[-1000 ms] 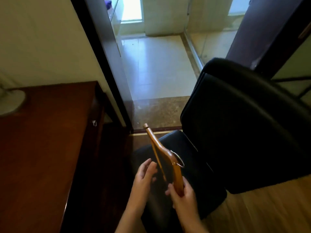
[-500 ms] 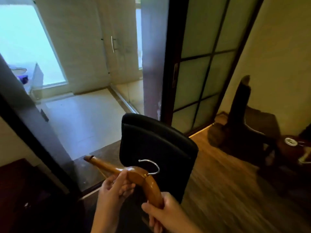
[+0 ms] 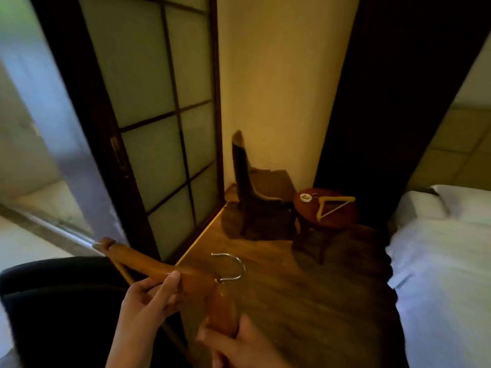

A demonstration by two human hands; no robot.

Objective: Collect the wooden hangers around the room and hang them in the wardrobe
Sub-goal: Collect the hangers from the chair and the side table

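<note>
Hanger 1 in hand; hanger 2 sighted on the round bench.

The wooden hanger is carried low in front of the body, its metal hook pointing up and away. The left hand pinches 1 arm of it from below, thumb on top; the right hand is wrapped around the other arm near its end. This 2-handed grasp judged to keep the hook clear of the black chair at lower left. A second wooden hanger lies flat on the round bench, just beside a small white dish, between the dark wooden chair and the bed. The wardrobe cannot be identified with certainty. Judged step: collection in progress, hanging not yet begun.
</note>
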